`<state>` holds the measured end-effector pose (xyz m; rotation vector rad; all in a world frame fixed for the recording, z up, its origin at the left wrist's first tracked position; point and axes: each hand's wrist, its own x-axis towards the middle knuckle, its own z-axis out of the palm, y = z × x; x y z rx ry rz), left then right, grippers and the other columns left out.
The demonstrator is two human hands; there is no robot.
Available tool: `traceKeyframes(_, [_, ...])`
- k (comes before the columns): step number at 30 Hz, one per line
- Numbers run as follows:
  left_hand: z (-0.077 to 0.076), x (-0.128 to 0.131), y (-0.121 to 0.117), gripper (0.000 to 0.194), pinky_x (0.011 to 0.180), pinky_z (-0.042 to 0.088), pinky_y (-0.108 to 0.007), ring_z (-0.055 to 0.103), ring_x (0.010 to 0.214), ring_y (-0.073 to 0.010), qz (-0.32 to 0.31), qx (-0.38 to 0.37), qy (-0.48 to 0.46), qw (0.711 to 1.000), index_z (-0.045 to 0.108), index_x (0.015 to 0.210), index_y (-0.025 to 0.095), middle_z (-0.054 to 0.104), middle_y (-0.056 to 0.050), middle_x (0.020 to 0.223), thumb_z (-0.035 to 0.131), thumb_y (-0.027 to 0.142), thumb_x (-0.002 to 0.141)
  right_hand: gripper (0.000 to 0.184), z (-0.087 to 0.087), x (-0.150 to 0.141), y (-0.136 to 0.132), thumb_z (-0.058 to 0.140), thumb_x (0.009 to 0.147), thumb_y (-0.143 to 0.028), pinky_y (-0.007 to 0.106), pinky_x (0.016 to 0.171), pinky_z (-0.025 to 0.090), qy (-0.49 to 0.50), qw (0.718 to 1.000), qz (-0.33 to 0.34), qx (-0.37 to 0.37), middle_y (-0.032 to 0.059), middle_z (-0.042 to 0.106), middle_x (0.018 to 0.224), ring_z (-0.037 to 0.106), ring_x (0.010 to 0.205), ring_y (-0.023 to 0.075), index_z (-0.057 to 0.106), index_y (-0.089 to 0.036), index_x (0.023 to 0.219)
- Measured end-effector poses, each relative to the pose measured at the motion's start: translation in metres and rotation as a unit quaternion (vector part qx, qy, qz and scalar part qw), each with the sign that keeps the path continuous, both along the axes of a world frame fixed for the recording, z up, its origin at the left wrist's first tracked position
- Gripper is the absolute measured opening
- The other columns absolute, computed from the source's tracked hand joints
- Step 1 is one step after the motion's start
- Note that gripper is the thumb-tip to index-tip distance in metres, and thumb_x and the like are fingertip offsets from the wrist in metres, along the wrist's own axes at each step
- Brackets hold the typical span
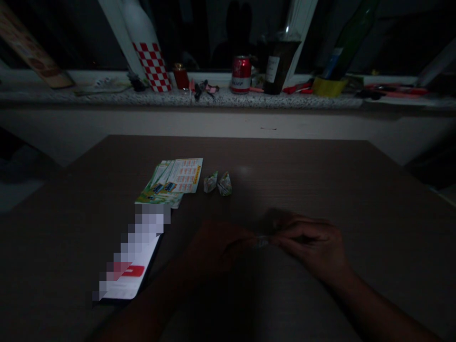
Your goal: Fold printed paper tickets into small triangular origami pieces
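Between my two hands is a small, pale folded piece of paper (pixel 262 242), dim and partly covered by the fingers. My left hand (pixel 219 244) is closed in deep shadow, its fingertips pinching the paper's left end. From the other side, my right hand (pixel 317 242) pinches the right end between thumb and fingers. Beyond the hands, two small folded paper shapes (pixel 217 183) stand side by side on the table, printed in green and white. Left of them lies a fanned stack of printed cards (pixel 185 176) with calendar-like grids.
A lit phone (pixel 133 256) lies on the brown table (pixel 302 175), left of my left forearm. Along the granite windowsill (pixel 221 99) stand a red-checked bottle (pixel 153 66), a red can (pixel 241 75), a dark cup (pixel 280 66) and a green bottle (pixel 351 40).
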<state>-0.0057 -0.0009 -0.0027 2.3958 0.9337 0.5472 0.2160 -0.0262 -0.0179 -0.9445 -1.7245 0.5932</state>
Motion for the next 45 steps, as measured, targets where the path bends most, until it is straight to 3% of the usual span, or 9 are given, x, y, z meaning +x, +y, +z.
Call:
traceKeyframes(5, [0.006, 0.0, 0.001, 0.02, 0.063, 0.045, -0.023, 0.066, 0.07, -0.0135, 0.077, -0.075, -0.038, 0.994, 0.071, 0.09, 0.022, 0.073, 0.002, 0.08, 0.057, 0.036, 0.089, 0.006, 0.0, 0.004, 0.003, 0.075, 0.076, -0.02, 0.03, 0.054, 0.052, 0.017, 1.0, -0.002, 0.013, 0.0017, 0.069, 0.062, 0.065, 0.059, 0.0167, 0.072, -0.021, 0.071])
traceKeyframes(8, [0.007, -0.003, 0.003, 0.016, 0.066, 0.046, -0.024, 0.066, 0.074, -0.0145, 0.101, -0.072, -0.055, 0.991, 0.071, 0.09, 0.021, 0.074, 0.001, 0.082, 0.062, 0.033, 0.085, 0.006, 0.003, 0.007, 0.006, 0.076, 0.074, -0.015, 0.031, 0.056, 0.052, 0.0, 0.999, -0.005, 0.044, 0.0027, 0.07, 0.066, 0.066, 0.062, 0.0177, 0.071, -0.02, 0.074])
traceKeyframes(15, [0.001, 0.001, -0.002, 0.017, 0.071, 0.046, -0.028, 0.065, 0.074, -0.0158, 0.01, 0.019, -0.013, 1.0, 0.069, 0.094, 0.022, 0.073, 0.0, 0.083, 0.055, 0.031, 0.09, 0.014, 0.001, -0.002, 0.005, 0.071, 0.078, -0.011, 0.037, 0.069, 0.053, -0.076, 0.988, 0.056, 0.126, 0.0073, 0.072, 0.076, 0.066, 0.071, 0.0198, 0.072, -0.015, 0.092])
traceKeyframes(21, [0.005, 0.0, -0.002, 0.013, 0.073, 0.047, -0.026, 0.066, 0.079, -0.0147, 0.016, -0.005, -0.072, 0.997, 0.067, 0.095, 0.02, 0.073, 0.0, 0.087, 0.059, 0.028, 0.088, 0.019, -0.002, 0.0, 0.004, 0.067, 0.08, -0.006, 0.038, 0.07, 0.052, -0.072, 0.987, 0.074, 0.122, 0.0072, 0.071, 0.08, 0.064, 0.074, 0.0188, 0.07, -0.016, 0.096])
traceKeyframes(29, [-0.001, 0.002, 0.0, 0.01, 0.073, 0.049, -0.027, 0.063, 0.08, -0.0153, -0.038, 0.106, -0.109, 0.988, 0.064, 0.094, 0.017, 0.071, -0.003, 0.088, 0.056, 0.022, 0.09, 0.026, -0.005, -0.004, 0.001, 0.07, 0.076, -0.003, 0.037, 0.068, 0.051, -0.108, 0.981, 0.063, 0.151, 0.0074, 0.07, 0.081, 0.062, 0.075, 0.0189, 0.067, -0.014, 0.1])
traceKeyframes(40, [-0.005, 0.004, -0.003, 0.008, 0.074, 0.049, -0.028, 0.06, 0.08, -0.0141, -0.059, 0.174, -0.112, 0.977, 0.062, 0.093, 0.017, 0.068, -0.004, 0.09, 0.055, 0.015, 0.089, 0.019, 0.004, -0.006, -0.004, 0.065, 0.078, -0.003, 0.038, 0.068, 0.049, -0.156, 0.973, 0.075, 0.154, 0.0069, 0.069, 0.078, 0.06, 0.073, 0.0191, 0.067, -0.014, 0.094])
traceKeyframes(45, [-0.004, 0.007, -0.002, 0.015, 0.075, 0.05, -0.028, 0.061, 0.08, -0.0142, -0.086, 0.162, -0.158, 0.97, 0.062, 0.091, 0.015, 0.069, -0.005, 0.087, 0.049, 0.009, 0.089, 0.018, 0.006, -0.007, -0.005, 0.066, 0.077, -0.002, 0.038, 0.067, 0.049, -0.153, 0.973, 0.064, 0.159, 0.0067, 0.068, 0.074, 0.06, 0.071, 0.0187, 0.067, -0.012, 0.092])
